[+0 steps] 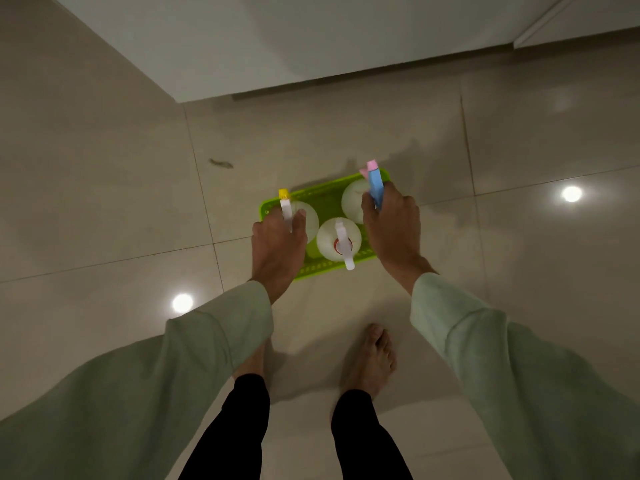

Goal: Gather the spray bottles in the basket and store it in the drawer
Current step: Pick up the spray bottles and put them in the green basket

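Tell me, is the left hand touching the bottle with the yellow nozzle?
Touching. The head view shows the left hand wrapped around the yellow-nozzle bottle, with the thumb laid against its white body, in the green basket.

Three spray bottles (338, 239) in basket (322, 197) — one left end, one near edge, one far-right corner.

I looked down at a green basket (322, 199) held above the tiled floor (104, 202), three white spray bottles standing in it. My left hand (277, 244) closed its grip at the yellow-tipped bottle (286, 207), my right hand (391, 223) at the blue-topped bottle (375, 183). The red-collared bottle (337, 239) stood between them. My bare right foot (372, 358) showed below.
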`<state>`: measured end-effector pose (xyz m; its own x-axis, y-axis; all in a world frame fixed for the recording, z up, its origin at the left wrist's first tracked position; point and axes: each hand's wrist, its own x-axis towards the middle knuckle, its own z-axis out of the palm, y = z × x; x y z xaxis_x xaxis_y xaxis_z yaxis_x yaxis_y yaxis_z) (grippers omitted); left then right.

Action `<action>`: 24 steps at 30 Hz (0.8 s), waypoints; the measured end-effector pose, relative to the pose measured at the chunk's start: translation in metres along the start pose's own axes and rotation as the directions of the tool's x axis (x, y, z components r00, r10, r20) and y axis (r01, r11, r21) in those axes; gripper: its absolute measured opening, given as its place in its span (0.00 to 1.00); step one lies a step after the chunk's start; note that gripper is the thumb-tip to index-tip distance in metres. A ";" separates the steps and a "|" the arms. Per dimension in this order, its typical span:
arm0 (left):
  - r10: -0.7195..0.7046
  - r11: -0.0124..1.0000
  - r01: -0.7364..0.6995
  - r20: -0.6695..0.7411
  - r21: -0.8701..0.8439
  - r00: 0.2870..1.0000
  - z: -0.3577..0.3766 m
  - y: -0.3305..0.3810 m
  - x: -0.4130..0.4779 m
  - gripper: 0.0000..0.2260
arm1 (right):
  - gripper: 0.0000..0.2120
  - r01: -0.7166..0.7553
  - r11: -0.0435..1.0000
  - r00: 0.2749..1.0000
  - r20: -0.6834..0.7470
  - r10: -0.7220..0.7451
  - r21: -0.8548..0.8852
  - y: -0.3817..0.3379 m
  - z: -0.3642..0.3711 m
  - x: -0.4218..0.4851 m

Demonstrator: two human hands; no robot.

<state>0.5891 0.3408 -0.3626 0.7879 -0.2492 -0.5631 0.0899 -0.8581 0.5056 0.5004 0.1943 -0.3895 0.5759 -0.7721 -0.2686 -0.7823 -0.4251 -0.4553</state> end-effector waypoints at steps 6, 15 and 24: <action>0.000 1.000 0.001 -0.013 0.023 1.000 0.001 0.006 -0.001 0.19 | 0.10 -0.007 1.000 1.000 -0.016 0.007 0.007 0.000 0.000 0.004; -0.033 0.999 0.035 -0.058 0.036 0.998 0.002 0.011 -0.003 0.19 | 0.12 0.008 1.000 1.000 0.024 -0.007 -0.018 0.005 -0.003 0.003; -0.027 1.000 0.028 -0.064 0.002 0.998 0.001 0.008 -0.005 0.21 | 0.22 0.017 0.998 1.000 0.009 -0.017 0.060 0.010 -0.005 -0.002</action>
<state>0.5854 0.3345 -0.3563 0.8228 -0.1961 -0.5334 0.1102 -0.8657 0.4882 0.4904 0.1892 -0.3895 0.5914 -0.7605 -0.2682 -0.7571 -0.4091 -0.5094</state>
